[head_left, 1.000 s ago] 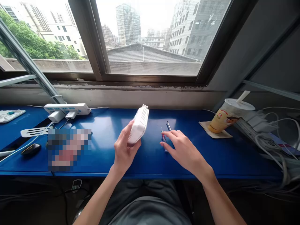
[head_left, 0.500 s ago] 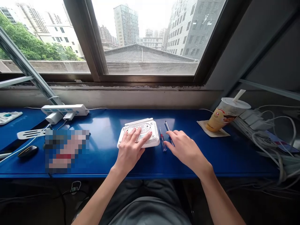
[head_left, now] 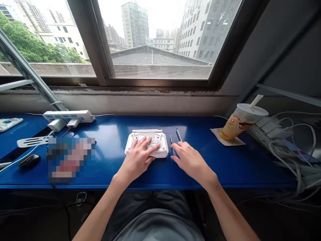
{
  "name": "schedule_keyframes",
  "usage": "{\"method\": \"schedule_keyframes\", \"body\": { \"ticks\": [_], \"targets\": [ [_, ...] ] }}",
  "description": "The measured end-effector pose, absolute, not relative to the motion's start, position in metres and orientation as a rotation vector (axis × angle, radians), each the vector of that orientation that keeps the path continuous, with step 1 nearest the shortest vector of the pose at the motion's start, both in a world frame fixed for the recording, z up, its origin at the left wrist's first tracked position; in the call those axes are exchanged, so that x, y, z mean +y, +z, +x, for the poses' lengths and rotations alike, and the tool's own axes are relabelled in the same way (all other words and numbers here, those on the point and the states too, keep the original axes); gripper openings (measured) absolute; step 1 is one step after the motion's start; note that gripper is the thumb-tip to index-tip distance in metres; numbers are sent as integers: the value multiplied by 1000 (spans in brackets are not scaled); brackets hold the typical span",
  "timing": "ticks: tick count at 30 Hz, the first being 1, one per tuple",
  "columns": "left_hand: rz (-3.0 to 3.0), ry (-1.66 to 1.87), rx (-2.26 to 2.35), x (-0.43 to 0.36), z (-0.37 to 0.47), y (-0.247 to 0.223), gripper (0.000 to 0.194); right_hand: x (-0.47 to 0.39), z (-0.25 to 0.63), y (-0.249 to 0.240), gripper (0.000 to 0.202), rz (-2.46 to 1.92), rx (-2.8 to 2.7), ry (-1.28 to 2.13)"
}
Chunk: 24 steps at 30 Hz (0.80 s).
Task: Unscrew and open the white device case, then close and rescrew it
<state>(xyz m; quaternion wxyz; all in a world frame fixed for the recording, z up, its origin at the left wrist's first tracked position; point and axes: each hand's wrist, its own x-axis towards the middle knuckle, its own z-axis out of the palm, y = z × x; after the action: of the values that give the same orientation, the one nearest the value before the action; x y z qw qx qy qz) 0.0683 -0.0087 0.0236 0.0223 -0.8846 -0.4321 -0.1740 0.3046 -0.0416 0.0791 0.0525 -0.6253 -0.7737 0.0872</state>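
A white router-like device with vents and round feet lies flat on the blue desk. Spread over its top, my left hand rests with fingers apart. To the device's right are two slim tools side by side: a screwdriver with a clear handle and a dark-tipped one. My right hand is over their lower parts, thumb and fingertips around the clear handle; the thumb and index finger are apart, and whether they touch it is unclear.
A drink cup with a straw stands on a napkin at the right, near tangled cables. At the left are a power strip, a black mouse, a slotted white spatula and a blurred item.
My right hand has moved left, from the dark-tipped tool to over the clear-handled screwdriver. The device has turned slightly and sits straighter, my left hand still on it.
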Motion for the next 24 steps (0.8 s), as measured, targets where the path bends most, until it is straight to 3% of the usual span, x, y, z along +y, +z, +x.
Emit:
{"method": "schedule_keyframes", "body": {
  "ticks": [8, 15, 24],
  "targets": [
    [-2768, -1073, -1359, 8, 47, 25, 39, -30, 310, 66, 26, -1883, -2324, 246],
    [-2597, -889, -1981, 15, 36, 19, 66, -30, 312, 71, 29, -1861, -2253, 245],
    [-2606, -913, -1991, 11, 41, 21, 66, -28, 329, 80, 32, -1729, -2111, 283]
  ]
}}
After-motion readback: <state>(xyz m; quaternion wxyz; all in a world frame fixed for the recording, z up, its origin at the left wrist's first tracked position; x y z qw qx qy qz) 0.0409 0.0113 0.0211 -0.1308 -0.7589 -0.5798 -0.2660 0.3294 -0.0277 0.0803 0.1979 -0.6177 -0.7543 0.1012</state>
